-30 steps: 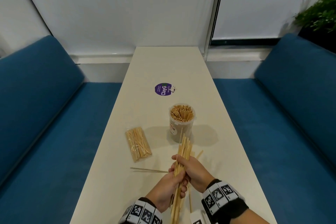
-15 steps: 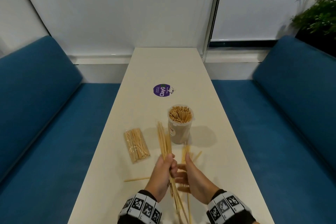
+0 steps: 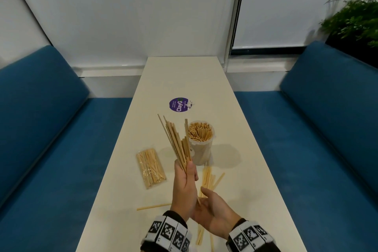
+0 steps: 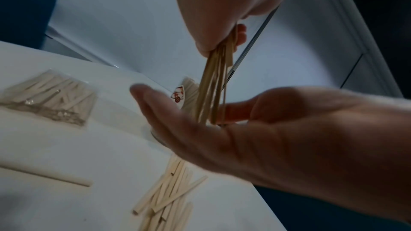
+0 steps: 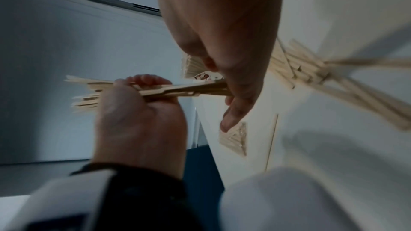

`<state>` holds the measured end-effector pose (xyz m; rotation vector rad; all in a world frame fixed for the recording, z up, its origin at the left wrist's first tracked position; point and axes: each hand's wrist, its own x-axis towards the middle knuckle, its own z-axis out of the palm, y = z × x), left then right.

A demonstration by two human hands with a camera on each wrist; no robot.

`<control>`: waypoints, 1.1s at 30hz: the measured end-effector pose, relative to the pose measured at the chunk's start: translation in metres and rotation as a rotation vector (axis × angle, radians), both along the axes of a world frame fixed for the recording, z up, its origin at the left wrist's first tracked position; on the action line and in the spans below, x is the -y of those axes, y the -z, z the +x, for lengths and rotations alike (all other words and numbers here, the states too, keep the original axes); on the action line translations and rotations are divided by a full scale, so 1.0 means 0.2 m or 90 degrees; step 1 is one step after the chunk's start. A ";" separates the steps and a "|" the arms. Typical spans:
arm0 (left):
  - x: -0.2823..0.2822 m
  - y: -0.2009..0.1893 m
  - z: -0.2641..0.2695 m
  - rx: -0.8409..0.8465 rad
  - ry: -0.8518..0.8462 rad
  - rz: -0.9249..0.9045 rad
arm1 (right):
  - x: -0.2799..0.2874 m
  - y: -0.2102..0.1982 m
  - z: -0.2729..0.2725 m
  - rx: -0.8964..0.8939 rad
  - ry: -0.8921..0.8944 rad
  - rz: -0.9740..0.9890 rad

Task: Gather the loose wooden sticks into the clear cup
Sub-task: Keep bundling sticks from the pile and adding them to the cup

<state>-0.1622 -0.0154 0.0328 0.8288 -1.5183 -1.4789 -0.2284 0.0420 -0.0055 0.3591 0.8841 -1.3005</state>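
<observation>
My left hand (image 3: 186, 172) grips a fanned bundle of wooden sticks (image 3: 177, 145) upright, just left of the clear cup (image 3: 202, 154). The cup stands mid-table, packed with sticks. My right hand (image 3: 209, 202) lies open, palm up, under the bundle's lower ends. In the left wrist view the bundle (image 4: 211, 90) stands with its ends on the right palm (image 4: 222, 133). The right wrist view shows the left hand (image 5: 138, 108) curled round the bundle (image 5: 177, 90). More loose sticks (image 3: 208, 176) lie on the table in front of the cup, and one single stick (image 3: 153, 206) lies left of my wrists.
A sealed clear packet of sticks (image 3: 151, 168) lies left of the cup. A purple round sticker (image 3: 178, 104) is on the long white table (image 3: 184, 80) beyond it. A few sticks (image 3: 200, 235) lie near the front edge. Blue benches flank both sides.
The bundle was held low by both hands, pointing at the cup. Now the left hand alone holds it raised and upright, and the right hand has let go and opened under it.
</observation>
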 end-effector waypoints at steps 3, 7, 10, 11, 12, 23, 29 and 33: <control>0.00 0.01 0.00 0.017 0.007 -0.007 | 0.00 -0.02 0.01 -0.015 -0.037 -0.027; 0.01 0.01 0.02 0.050 0.048 0.005 | -0.02 -0.08 0.00 -0.186 -0.243 -0.046; 0.00 0.02 0.05 0.071 0.091 0.033 | -0.05 -0.11 -0.06 -0.499 -0.455 -0.049; -0.01 0.02 0.06 0.074 0.113 0.067 | -0.06 -0.11 -0.08 -0.553 -0.441 -0.073; -0.02 0.02 0.07 0.077 0.142 0.111 | -0.07 -0.12 -0.12 -0.574 -0.395 -0.118; -0.06 0.00 0.08 0.115 0.374 0.333 | -0.03 -0.21 -0.14 -0.517 -0.268 -0.217; -0.05 -0.01 0.10 0.088 0.384 0.379 | -0.01 -0.17 -0.10 -0.670 -0.210 -0.158; -0.04 -0.02 0.12 0.063 0.375 0.429 | 0.01 -0.15 -0.09 -0.773 -0.161 -0.135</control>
